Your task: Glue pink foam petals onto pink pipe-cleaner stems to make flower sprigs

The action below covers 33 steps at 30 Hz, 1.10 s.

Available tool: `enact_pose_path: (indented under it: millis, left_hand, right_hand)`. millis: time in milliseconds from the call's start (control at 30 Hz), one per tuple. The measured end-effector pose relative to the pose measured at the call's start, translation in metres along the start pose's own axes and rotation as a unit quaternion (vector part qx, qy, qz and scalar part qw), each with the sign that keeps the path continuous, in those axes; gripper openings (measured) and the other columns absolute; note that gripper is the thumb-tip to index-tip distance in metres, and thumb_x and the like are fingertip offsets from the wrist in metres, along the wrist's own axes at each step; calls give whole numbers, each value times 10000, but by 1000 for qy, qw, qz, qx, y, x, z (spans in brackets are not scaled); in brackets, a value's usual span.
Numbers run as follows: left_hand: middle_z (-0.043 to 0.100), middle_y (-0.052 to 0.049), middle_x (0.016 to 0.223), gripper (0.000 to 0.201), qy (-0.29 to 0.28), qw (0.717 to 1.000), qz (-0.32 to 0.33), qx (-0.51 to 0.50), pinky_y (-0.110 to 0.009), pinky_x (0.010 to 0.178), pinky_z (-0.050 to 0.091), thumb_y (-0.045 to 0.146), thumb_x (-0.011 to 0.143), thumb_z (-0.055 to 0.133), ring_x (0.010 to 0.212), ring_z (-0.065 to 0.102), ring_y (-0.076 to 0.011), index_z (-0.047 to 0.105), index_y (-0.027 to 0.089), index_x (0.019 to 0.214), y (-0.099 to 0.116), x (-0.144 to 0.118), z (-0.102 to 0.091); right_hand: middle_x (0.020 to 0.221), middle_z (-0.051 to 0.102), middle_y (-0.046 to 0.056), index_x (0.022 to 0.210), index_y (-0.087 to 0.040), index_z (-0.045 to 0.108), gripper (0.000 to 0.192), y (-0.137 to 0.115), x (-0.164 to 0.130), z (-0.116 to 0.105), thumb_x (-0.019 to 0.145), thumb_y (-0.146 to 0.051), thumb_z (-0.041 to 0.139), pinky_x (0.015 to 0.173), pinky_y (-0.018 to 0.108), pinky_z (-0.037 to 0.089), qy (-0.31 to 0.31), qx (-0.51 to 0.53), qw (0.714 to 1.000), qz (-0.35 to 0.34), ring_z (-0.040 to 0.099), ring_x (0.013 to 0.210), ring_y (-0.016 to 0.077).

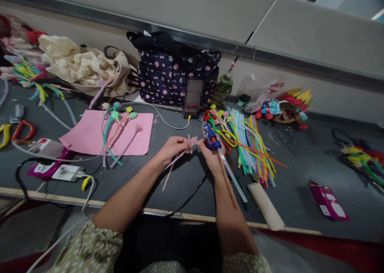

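Right now your left hand (171, 148) has its fingers pinched closed on a pink flower stem (177, 157), holding it low over the dark counter (294, 173) with the bloom (192, 140) pointing toward your other hand. Your right hand (212, 156) is wrapped shut around a blue glue gun (211, 137), its nozzle sitting just beside the bloom, almost touching it, and a clear glue stick (232, 176) juts out of the back toward you. The likeliest trouble is hot glue reaching your left fingertips, since they grip the stem close to the nozzle; a small slip of either hand could bring them together. A drip could also land on the counter or on the black cable (189, 197) running under your wrists, and that cable could snag and jerk the gun if you shift your arm. Just to the right lies a loose heap of coloured pipe cleaners (250, 145), near enough that a stray string of glue could catch them. Finished flowers (118, 129) rest on a pink sheet (90, 139) to the left, well apart from the nozzle.
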<state>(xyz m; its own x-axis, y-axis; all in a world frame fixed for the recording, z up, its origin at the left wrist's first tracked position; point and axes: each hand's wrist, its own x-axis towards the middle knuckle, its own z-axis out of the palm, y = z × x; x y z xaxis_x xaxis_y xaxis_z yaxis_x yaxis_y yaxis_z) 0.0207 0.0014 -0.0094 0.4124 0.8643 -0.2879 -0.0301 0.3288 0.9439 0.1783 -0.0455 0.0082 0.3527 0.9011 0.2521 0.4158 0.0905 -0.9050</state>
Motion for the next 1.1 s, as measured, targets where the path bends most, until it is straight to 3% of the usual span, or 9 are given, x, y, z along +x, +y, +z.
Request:
enact_pose_path:
  millis: [367,700,1100]
  left_hand:
    - [599,-17,537,123,-3,1000,2,-3,-204,457,292,250,629,672,435,406,-57,650,132,604,-3,2,-1]
    - [584,-14,520,166,-16,1000,2,-5,-200,456,289,270,637,699,429,400,-52,629,131,576,1,-1,1]
    - [593,-20,532,155,-12,1000,5,9,-202,455,300,274,642,692,438,412,-64,649,130,602,0,-1,1]
  right_hand:
    - [737,594,-22,821,-211,576,152,0,-2,-2,758,-330,646,656,279,450,-24,-6,1000,-7,543,651,144]
    - [749,601,-24,834,-218,575,157,9,-1,1,767,-336,654,682,286,454,-4,-11,1000,-22,553,664,148]
    - [753,593,-18,862,-218,558,166,-4,-3,-7,796,-356,620,654,285,461,-48,-11,998,-25,551,650,150]
